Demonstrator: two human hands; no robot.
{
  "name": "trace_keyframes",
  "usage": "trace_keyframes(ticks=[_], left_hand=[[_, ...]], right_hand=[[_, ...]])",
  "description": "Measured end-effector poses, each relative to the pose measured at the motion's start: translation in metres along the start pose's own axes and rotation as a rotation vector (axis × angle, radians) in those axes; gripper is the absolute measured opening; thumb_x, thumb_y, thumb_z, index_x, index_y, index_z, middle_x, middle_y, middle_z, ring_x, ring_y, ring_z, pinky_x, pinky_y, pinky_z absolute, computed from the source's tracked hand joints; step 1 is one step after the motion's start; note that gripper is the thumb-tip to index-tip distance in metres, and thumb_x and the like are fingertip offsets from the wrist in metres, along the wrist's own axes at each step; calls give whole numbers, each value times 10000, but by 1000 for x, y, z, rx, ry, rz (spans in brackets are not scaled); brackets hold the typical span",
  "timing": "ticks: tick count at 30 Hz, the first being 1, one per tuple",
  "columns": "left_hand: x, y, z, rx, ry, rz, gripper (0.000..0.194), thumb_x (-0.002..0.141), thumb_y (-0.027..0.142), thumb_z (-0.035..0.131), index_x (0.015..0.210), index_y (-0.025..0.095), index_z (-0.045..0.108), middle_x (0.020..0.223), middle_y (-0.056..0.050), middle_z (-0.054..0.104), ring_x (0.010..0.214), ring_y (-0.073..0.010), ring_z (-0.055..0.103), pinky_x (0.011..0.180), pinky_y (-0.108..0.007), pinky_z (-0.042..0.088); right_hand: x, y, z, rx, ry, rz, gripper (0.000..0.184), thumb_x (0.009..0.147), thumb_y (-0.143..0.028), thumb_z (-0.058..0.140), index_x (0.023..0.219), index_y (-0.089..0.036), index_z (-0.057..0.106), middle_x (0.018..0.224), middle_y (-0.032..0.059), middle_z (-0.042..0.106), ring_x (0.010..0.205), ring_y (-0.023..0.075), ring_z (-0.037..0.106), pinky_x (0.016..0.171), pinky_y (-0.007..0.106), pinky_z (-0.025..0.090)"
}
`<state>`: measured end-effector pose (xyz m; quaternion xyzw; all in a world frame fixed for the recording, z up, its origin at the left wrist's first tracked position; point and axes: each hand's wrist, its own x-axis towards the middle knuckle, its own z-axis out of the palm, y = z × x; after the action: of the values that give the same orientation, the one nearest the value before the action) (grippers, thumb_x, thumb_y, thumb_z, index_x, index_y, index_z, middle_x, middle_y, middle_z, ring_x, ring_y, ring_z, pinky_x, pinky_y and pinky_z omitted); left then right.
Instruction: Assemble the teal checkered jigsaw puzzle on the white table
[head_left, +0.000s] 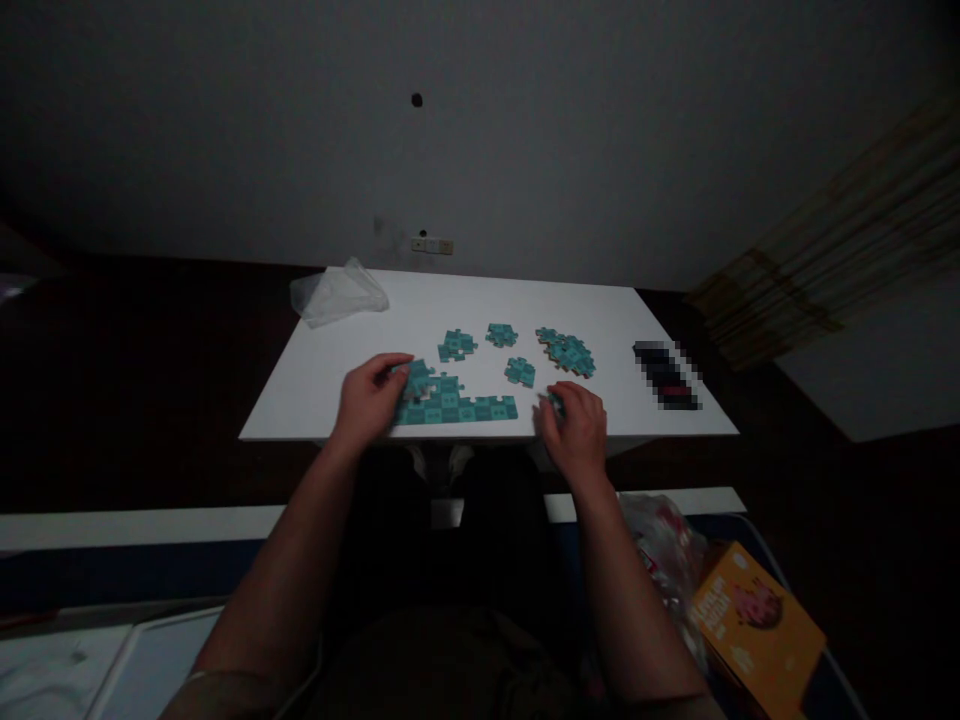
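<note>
A partly joined teal jigsaw point(457, 405) lies near the front edge of a small white table point(315, 400). My left hand point(369, 400) rests on the puzzle's left end, fingers curled over its pieces. My right hand point(576, 422) is closed in a pinch on a teal puzzle piece point(553, 402) just right of the joined part. Loose teal clusters lie farther back: one point(456, 345) at the left, one point(501, 334) in the middle, a small one point(520, 371) nearer me, and a larger pile point(568, 351) at the right.
A crumpled clear plastic bag point(339, 292) sits at the table's back left corner. A dark flat object point(666, 374) lies at the right side. Down at my right are an orange box point(754, 625) and a plastic bag point(664, 550). The room is dim.
</note>
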<state>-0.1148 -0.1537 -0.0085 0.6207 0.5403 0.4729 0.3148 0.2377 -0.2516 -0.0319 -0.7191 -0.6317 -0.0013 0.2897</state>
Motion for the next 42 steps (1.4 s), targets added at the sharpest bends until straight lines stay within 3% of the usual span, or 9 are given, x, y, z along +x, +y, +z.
trace_keyframes(ticks=[6, 9, 14, 23, 29, 33, 37, 40, 42], left_hand=[[47, -47, -84, 287, 138, -153, 369, 974, 379, 698, 1210, 177, 897, 1037, -126, 864, 899, -301, 769, 926, -442, 636], [50, -64, -93, 426, 117, -144, 374, 1008, 356, 642, 1222, 180, 894, 1173, -160, 877, 1041, -350, 799, 1043, -499, 636], [45, -73, -86, 594, 52, -14, 398, 1060, 338, 583, 1255, 201, 900, 1377, -191, 842, 1329, -412, 747, 1237, -592, 567], [39, -68, -81, 668, 32, 47, 368, 1048, 298, 610, 1251, 224, 907, 1328, -218, 796, 1296, -462, 713, 1197, -694, 556], [41, -68, -81, 552, 72, 63, 322, 1023, 325, 624, 1178, 206, 880, 1281, -230, 778, 1249, -458, 699, 1198, -688, 540], [34, -52, -85, 508, 186, 118, 285, 988, 271, 622, 1154, 225, 849, 1283, -174, 787, 1303, -407, 696, 1258, -616, 523], [10, -21, -60, 413, 201, 233, 250, 958, 203, 626, 1102, 254, 824, 1205, -137, 797, 1264, -379, 723, 1223, -581, 554], [-9, 4, -10, 208, -23, 300, 338, 967, 214, 672, 1267, 246, 824, 1300, -125, 799, 1214, -326, 745, 1159, -517, 605], [-14, 16, 27, 50, -118, 210, 483, 954, 211, 734, 1433, 238, 785, 1421, -137, 782, 1157, -285, 758, 1067, -465, 640]], right_hand=[[60, -29, 4, -141, -323, -185, 599, 1164, -282, 531, 1738, -146, 632, 1825, 234, 584, 1661, 403, 554, 1399, 565, 429], [82, -34, 8, -217, -482, -217, 664, 1152, -233, 573, 1791, -54, 549, 1858, 302, 513, 1699, 415, 517, 1419, 515, 378], [105, -26, 10, -172, -598, -217, 568, 1133, -204, 631, 1694, -125, 667, 1727, 243, 665, 1581, 352, 620, 1345, 430, 441], [114, -18, 16, -59, -566, -185, 492, 1002, -115, 771, 1492, -165, 776, 1516, 224, 695, 1435, 331, 654, 1282, 429, 492], [107, -25, 19, 238, -334, -204, 416, 925, -130, 768, 1331, -202, 823, 1416, 177, 769, 1363, 313, 697, 1284, 457, 496], [90, -40, 25, 540, -138, -95, 512, 952, -279, 808, 1459, -211, 785, 1459, 159, 804, 1197, 299, 742, 1125, 463, 588], [71, -61, 46, 723, -67, 110, 756, 920, -408, 851, 1629, -226, 661, 1283, 103, 811, 781, 202, 638, 784, 395, 614], [64, -73, 63, 888, -61, 153, 620, 912, -413, 820, 1489, -237, 678, 1234, 78, 794, 824, 194, 678, 766, 355, 618], [61, -75, 69, 989, -100, 136, 550, 888, -430, 831, 1387, -245, 690, 1178, 62, 796, 869, 208, 709, 779, 351, 627]])
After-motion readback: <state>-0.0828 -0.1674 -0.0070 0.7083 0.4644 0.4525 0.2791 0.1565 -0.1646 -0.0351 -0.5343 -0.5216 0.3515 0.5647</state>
